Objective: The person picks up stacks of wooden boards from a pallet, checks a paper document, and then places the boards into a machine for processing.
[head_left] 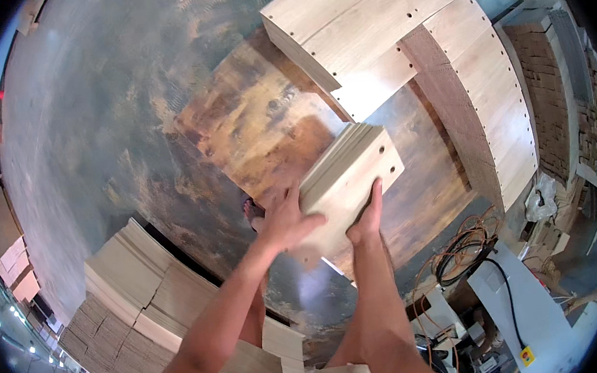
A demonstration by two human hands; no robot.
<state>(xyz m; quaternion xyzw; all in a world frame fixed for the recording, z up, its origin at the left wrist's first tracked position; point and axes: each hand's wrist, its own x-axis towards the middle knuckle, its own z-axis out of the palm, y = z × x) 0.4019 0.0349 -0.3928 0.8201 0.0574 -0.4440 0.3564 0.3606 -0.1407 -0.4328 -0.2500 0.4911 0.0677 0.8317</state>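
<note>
Between my two hands is a short stack of pale wooden boards, tilted, with dark round holes near its far end. My left hand grips the stack's left side, fingers closed against the board edges. Along the right edge, my right hand is closed on the same stack, with one finger or thumb stretched up beside the top board. The undersides of both grips are hidden. Just beyond the held boards lies a large brown, stained panel. Part of a foot shows beside my left hand.
Big piles of drilled boards stand at the far right of the panel, reaching toward the right. More stacked boards sit at the lower left. Coiled cables and a grey metal sheet lie at the lower right.
</note>
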